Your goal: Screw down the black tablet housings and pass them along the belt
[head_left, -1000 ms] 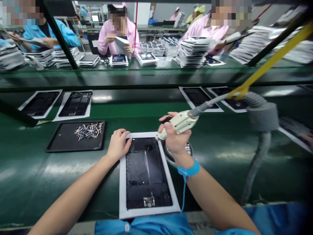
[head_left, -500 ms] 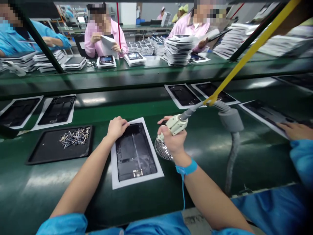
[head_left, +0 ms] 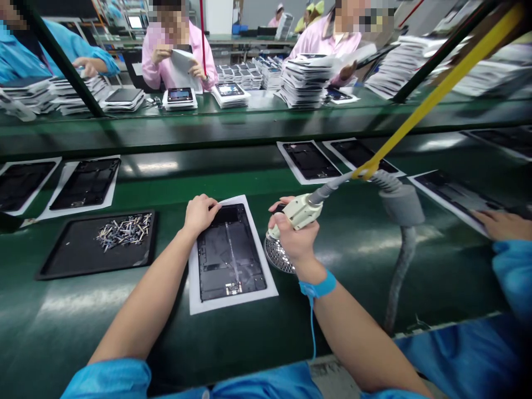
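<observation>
A black tablet housing lies on a white sheet in front of me. My left hand is closed at its top left corner, with the fingertips on the edge; whether they pinch anything is hidden. To the right of the sheet, my right hand is wrapped round a cream-coloured power screwdriver, whose cable hangs from a yellow strap. Beneath this hand sits a round perforated metal dish. A blue band circles my right wrist.
A black tray with a pile of small metal parts stands at left. More housings on sheets lie behind, left and right. A co-worker's hand rests at right. Across the bench, people handle stacked sheets. A grey hose hangs nearby.
The view has shifted slightly, and the housings at the back left sit further left. Both my hands hold nearly the same places, the right still round the screwdriver.
</observation>
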A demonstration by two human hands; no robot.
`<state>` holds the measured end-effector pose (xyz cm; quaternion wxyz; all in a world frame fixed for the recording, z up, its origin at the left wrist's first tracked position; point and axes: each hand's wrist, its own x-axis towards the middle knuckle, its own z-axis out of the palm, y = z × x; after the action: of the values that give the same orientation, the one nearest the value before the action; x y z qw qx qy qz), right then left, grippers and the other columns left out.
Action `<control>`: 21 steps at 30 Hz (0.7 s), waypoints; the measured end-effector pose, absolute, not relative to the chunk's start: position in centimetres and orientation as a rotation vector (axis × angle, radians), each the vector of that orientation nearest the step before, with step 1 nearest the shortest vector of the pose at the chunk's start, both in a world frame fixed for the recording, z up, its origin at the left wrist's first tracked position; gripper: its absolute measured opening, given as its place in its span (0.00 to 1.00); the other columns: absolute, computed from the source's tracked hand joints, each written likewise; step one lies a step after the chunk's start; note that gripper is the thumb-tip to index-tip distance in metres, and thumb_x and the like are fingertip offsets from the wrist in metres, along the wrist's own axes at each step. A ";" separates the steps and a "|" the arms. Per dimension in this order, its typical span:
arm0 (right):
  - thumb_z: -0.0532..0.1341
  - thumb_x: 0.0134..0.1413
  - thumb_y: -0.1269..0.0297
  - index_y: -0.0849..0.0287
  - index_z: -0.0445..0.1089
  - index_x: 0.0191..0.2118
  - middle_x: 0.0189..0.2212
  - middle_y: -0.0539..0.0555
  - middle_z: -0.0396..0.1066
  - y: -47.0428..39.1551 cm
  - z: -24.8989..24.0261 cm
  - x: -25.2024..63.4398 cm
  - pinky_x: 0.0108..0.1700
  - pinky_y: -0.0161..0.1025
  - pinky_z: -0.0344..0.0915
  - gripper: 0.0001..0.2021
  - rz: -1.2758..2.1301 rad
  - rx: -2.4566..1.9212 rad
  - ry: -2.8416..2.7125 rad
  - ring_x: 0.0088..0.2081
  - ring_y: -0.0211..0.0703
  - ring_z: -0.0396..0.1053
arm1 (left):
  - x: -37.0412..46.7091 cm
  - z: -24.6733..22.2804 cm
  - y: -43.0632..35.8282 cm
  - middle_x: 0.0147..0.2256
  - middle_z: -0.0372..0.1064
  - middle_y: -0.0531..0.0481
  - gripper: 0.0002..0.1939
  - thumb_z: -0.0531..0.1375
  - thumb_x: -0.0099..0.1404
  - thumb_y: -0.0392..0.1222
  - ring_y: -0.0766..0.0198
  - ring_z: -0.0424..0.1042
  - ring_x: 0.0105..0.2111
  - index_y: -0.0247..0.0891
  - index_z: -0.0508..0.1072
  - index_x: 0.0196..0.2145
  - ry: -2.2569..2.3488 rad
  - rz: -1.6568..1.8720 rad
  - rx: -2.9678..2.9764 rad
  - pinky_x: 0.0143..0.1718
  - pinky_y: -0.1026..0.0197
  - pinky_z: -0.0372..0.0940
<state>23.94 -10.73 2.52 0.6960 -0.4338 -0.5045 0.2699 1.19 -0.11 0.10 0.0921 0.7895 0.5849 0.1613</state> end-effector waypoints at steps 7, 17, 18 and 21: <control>0.69 0.56 0.59 0.54 0.70 0.45 0.34 0.48 0.75 -10.8 3.1 24.0 0.23 0.34 0.70 0.13 0.582 -0.971 -1.123 0.22 0.33 0.70 | 1.3 0.1 -0.2 0.41 0.77 0.45 0.14 0.58 0.73 0.49 0.52 0.73 0.46 0.43 0.83 0.41 1.741 0.467 2.333 0.48 0.54 0.65; 0.68 0.59 0.51 0.54 0.68 0.49 0.38 0.54 0.76 -17.7 4.0 18.3 0.22 0.36 0.72 0.18 1.061 -0.722 -1.256 0.23 0.36 0.72 | 1.6 -0.1 -0.4 0.41 0.76 0.45 0.13 0.59 0.73 0.48 0.53 0.72 0.45 0.42 0.83 0.41 1.720 0.489 2.315 0.48 0.53 0.64; 0.68 0.60 0.52 0.54 0.68 0.49 0.38 0.55 0.76 -18.1 3.8 17.8 0.23 0.37 0.73 0.18 1.084 -0.709 -1.290 0.23 0.36 0.72 | 1.6 -0.2 -0.4 0.41 0.76 0.45 0.13 0.59 0.73 0.48 0.53 0.72 0.45 0.42 0.83 0.41 1.721 0.487 2.318 0.48 0.53 0.64; 0.67 0.61 0.53 0.53 0.67 0.51 0.39 0.53 0.76 -18.5 3.1 17.1 0.25 0.37 0.73 0.17 1.087 -0.688 -1.342 0.23 0.35 0.71 | 1.5 -0.4 -0.3 0.42 0.76 0.45 0.13 0.59 0.73 0.49 0.53 0.72 0.46 0.43 0.83 0.41 1.721 0.485 2.323 0.49 0.53 0.64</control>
<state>17.07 -18.49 3.14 0.5983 -0.2965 -0.5784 0.4685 1.54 -0.33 -0.38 0.1050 0.7881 0.5837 0.1645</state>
